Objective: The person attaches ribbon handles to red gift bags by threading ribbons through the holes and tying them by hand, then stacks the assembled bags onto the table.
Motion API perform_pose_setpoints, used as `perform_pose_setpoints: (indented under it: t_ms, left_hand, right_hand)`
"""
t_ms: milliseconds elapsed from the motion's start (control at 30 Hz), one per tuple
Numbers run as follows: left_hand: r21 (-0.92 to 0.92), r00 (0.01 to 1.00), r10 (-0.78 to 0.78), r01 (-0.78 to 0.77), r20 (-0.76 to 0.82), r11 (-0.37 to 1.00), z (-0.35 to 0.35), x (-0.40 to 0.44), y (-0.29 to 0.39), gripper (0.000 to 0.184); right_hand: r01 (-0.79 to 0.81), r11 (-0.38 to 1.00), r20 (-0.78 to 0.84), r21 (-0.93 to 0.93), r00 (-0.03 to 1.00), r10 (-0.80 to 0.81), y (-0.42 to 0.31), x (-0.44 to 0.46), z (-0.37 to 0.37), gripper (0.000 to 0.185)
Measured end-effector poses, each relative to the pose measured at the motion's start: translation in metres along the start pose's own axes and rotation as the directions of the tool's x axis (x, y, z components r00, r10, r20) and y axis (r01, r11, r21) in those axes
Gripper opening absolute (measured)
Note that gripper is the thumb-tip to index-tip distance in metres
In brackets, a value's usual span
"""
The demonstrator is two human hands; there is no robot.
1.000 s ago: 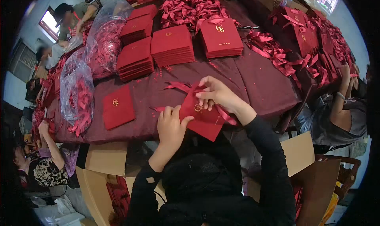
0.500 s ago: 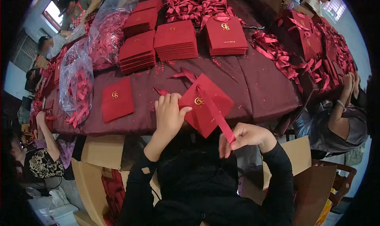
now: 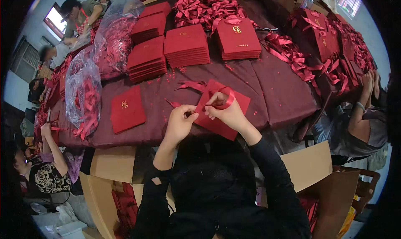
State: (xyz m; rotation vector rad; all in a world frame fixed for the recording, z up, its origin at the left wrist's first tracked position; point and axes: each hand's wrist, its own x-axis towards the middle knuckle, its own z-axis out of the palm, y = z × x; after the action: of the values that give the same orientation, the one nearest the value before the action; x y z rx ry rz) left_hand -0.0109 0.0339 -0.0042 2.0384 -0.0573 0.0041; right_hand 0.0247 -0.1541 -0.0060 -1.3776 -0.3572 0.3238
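Left of red packet (image 3: 217,127): open strip of tablecloth (image 3: 156,107). Left hand (image 3: 179,122) at packet's left corner, fingers curled, thumb and forefinger closed on corner. Packet itself at near table edge, one corner jutting toward body. Right hand (image 3: 227,113) over packet's face, fingers bent, tips near together, ribbon loop (image 3: 231,97) about fingers; grip on ribbon end: cannot tell. Right of packet: broad bare cloth.

Around packet: clear bag (image 3: 83,97) of ribbons, well left; left box flap (image 3: 112,166), nearer body; lone packet (image 3: 127,109), left; plain-topped stacks (image 3: 188,46), behind, in way of far reach; ribbon heap (image 3: 209,7), beyond; gold-lettered stack (image 3: 239,40), behind; loose ribbons (image 3: 292,63), behind right; right box flap (image 3: 307,166), nearer body.
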Motion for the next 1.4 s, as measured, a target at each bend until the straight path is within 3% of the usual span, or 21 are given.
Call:
perform_pose_setpoints:
  t_ms: [133,300,633,733,800,867,967,1033,1067,1133,1267,1333,1367,1400]
  left_hand:
    - [-0.005,0.999,-0.04,0.041,0.035,0.999,-0.001,0.001,-0.001,0.019]
    - [-0.041,1.0,0.005,-0.004,0.017,0.999,-0.001,0.0,-0.008,0.019]
    - [0.01,1.0,-0.006,0.006,0.009,1.0,0.0,-0.002,0.0,0.019]
    - [-0.023,1.0,-0.017,0.017,0.002,1.0,-0.001,-0.003,0.002,0.019]
    - [-0.037,1.0,0.018,-0.018,-0.002,0.999,0.002,-0.004,-0.006,0.017]
    - [-0.05,0.999,0.051,-0.051,-0.004,0.997,0.004,-0.002,-0.015,0.016]
    - [0.096,0.988,0.153,-0.148,-0.037,0.984,0.002,-0.003,-0.013,0.017]
    - [-0.062,0.991,-0.103,0.109,0.09,0.992,-0.009,-0.005,0.007,0.017]
    - [-0.061,0.991,-0.104,0.11,0.089,0.992,-0.009,-0.003,0.002,0.017]
    - [-0.265,0.986,-0.081,0.118,0.147,0.957,-0.004,-0.001,-0.008,0.016]
    - [-0.257,0.991,-0.061,0.09,0.12,0.962,0.0,0.001,-0.006,0.016]
    - [-0.212,0.987,-0.083,0.111,0.137,0.971,-0.001,0.001,-0.009,0.016]
    - [-0.211,0.987,-0.086,0.114,0.139,0.971,0.0,0.001,-0.012,0.016]
    - [-0.216,0.988,-0.066,0.096,0.142,0.972,0.0,0.002,-0.013,0.016]
  right_hand:
    - [-0.062,0.998,0.059,-0.028,0.996,0.063,-0.005,-0.003,-0.002,0.011]
    - [-0.029,0.966,0.113,-0.256,0.992,0.06,-0.003,-0.001,-0.002,0.01]
    - [0.01,0.954,0.098,-0.299,0.995,0.021,0.01,0.002,0.0,0.01]
    - [0.039,0.965,0.045,-0.261,0.999,-0.028,0.012,0.0,0.006,0.01]
    - [0.213,0.851,0.012,-0.48,0.972,-0.237,0.012,-0.003,0.011,0.01]
    - [0.197,0.827,0.007,-0.526,0.974,-0.227,0.009,-0.005,0.019,0.009]
    - [0.184,0.79,0.003,-0.585,0.975,-0.224,0.002,-0.005,0.022,0.009]
    - [0.162,0.817,0.037,-0.554,0.985,-0.17,0.0,-0.003,0.015,0.01]
    - [0.162,0.817,0.038,-0.553,0.985,-0.17,0.0,-0.002,0.011,0.01]
    - [0.281,0.698,0.147,-0.659,0.958,-0.246,-0.001,-0.003,0.004,0.011]
    - [0.214,0.785,0.14,-0.581,0.977,-0.163,-0.001,-0.001,-0.001,0.011]
    - [-0.004,0.954,0.162,-0.301,0.985,0.055,-0.002,0.004,-0.004,0.009]
    - [-0.006,0.955,0.162,-0.298,0.985,0.057,-0.004,0.006,-0.005,0.009]
    - [-0.122,0.96,0.148,-0.252,0.975,0.163,-0.009,0.008,-0.003,0.009]
